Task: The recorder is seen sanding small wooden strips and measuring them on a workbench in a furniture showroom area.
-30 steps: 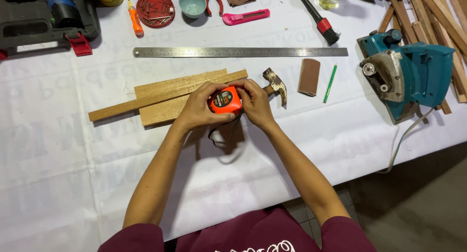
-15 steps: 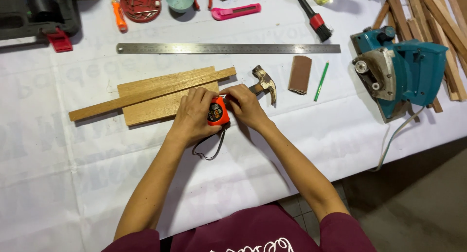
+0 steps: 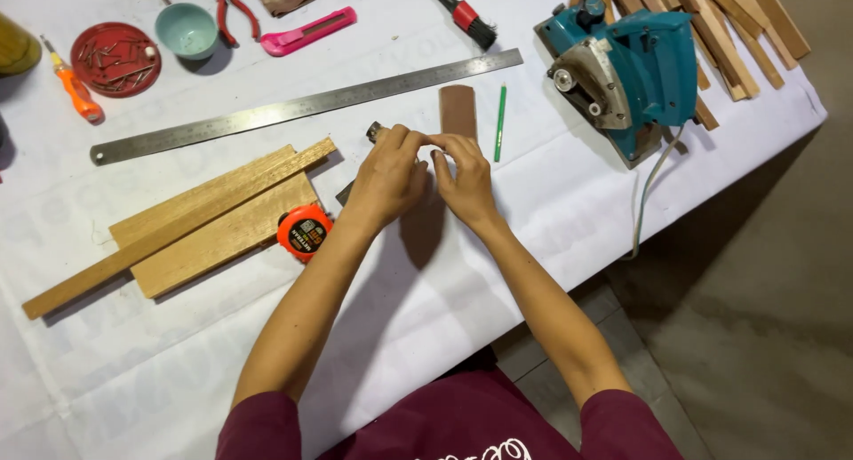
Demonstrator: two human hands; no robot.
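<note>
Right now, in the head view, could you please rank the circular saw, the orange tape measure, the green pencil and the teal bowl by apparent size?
1. Circular saw, clearly largest.
2. Teal bowl and orange tape measure look alike; unranked.
3. Green pencil: longer than either, but thinnest.

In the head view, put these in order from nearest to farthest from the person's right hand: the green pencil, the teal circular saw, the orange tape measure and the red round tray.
From the right hand:
1. Green pencil, just beyond it, slightly to the right.
2. Orange tape measure, to the left, beside the wooden boards.
3. Teal circular saw, far right; roughly level with the tape measure, hard to rank.
4. Red round tray, far left corner.
</note>
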